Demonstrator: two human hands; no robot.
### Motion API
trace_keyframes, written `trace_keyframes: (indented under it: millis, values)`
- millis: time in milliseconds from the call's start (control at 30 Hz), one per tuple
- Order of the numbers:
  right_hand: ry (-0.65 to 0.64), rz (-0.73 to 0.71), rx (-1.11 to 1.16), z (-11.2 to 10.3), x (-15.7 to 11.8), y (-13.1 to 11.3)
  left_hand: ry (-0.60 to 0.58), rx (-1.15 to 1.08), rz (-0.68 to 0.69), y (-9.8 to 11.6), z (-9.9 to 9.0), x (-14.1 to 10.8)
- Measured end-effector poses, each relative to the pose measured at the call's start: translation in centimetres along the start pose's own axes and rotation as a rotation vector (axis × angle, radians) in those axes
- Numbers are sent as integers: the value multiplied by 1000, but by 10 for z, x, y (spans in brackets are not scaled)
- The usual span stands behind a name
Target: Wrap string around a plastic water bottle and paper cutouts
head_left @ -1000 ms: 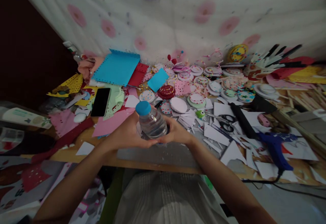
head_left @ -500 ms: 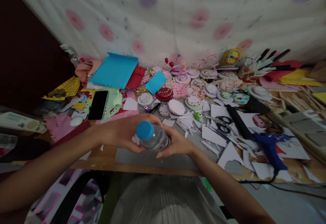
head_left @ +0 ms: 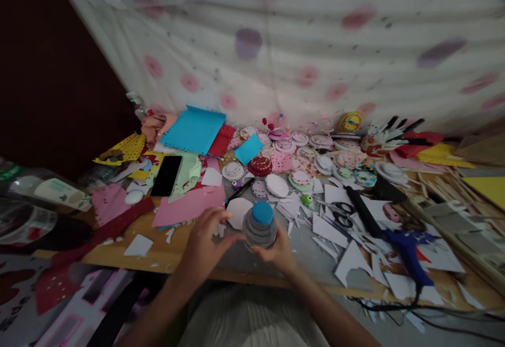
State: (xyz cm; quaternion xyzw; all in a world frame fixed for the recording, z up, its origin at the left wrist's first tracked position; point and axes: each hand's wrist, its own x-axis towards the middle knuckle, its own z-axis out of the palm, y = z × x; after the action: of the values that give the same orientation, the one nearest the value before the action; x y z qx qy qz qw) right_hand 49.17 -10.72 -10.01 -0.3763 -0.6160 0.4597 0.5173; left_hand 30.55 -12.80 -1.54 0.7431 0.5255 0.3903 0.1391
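Observation:
A clear plastic bottle (head_left: pixel 257 234) with a blue cap (head_left: pixel 262 212) stands upright or nearly so near the front edge of the table. My right hand (head_left: pixel 279 251) is wrapped round its right side, thumb in front. My left hand (head_left: pixel 207 244) is open to the left of the bottle, fingers spread and the thumb pointing at it; whether the thumb tip touches the bottle I cannot tell. Behind the bottle, partly covered by it, lies a round white paper piece (head_left: pixel 239 212). White paper scraps (head_left: pixel 290 206) are strewn just beyond my right hand.
Decorated discs (head_left: pixel 276 185) crowd the back. A phone (head_left: pixel 167 176) and pink sheet (head_left: pixel 189 205) lie left, with larger bottles (head_left: pixel 59 193) at the far left. Scissors (head_left: pixel 342 214), a blue glue gun (head_left: pixel 408 257) with its cable, and wooden sticks (head_left: pixel 437 189) are on the right.
My left hand has come off the bottle and moved left, fingers spreading. The right hand still holds the bottle. The view has shifted, showing more of the curtain and the table's left side.

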Motion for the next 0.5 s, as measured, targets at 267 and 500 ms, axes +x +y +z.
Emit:
trace_keyframes:
  millis: [267,500]
  values:
    - [75,6,-68,7,-8,-5,-32,-403,-151,21,35,-36]
    - [-37,-28,-99,5,-5,-18,-1,-324,-213,29,40,-11]
